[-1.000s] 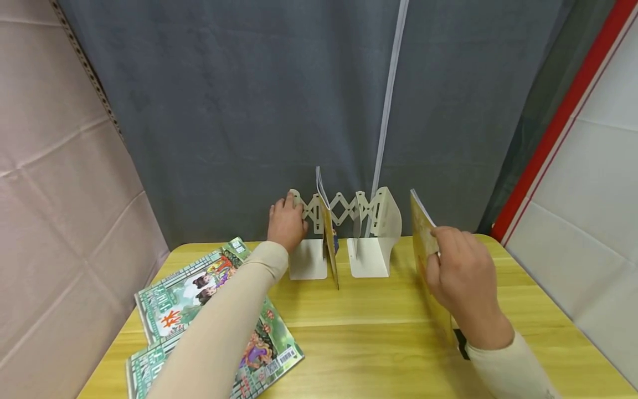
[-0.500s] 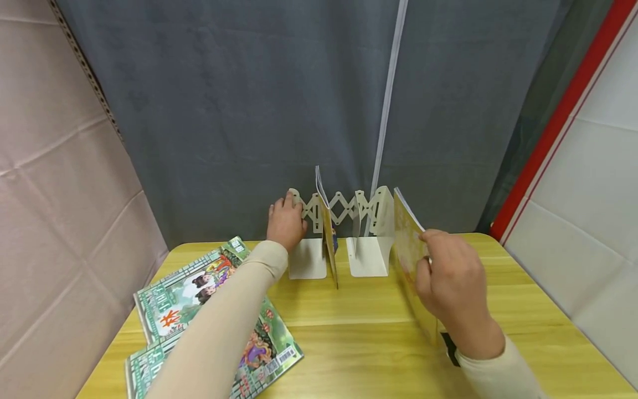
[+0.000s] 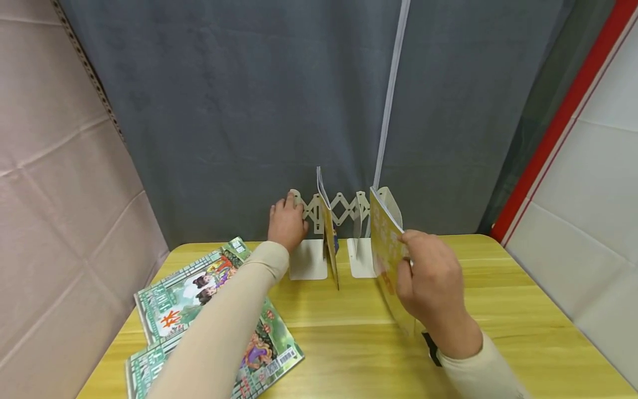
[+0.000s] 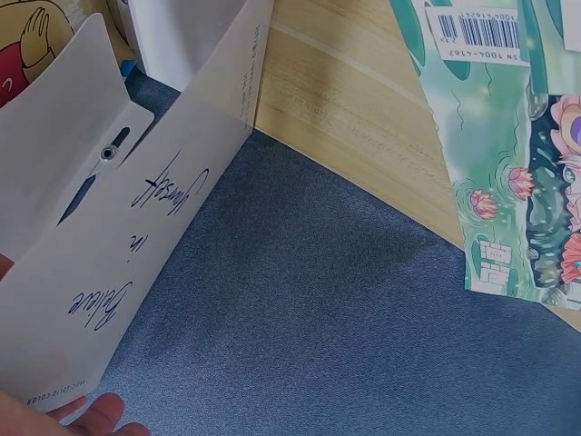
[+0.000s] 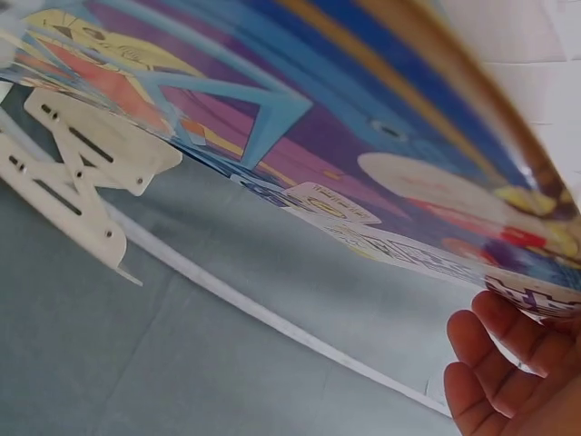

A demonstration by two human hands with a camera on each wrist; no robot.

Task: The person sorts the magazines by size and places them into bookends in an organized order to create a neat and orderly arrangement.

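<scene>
Your right grip pinches an upright yellow magazine, partly hiding the rack at its right end; contact with the counter is unclear. Your left grip clasps the rack's left end.

Place: a makeshift, cloth-walled booth; kind of building cannot be told. Evidence: a wood-grain table with rounded far corners, enclosed on three sides. Rear: dark grey-blue curtain, crossed by a pale vertical strip. Left: pinkish sheet, fold creases visible, meeting a perforated upright at the corner. Right: white sheet, likewise creased, edged by a broad red band.
</scene>
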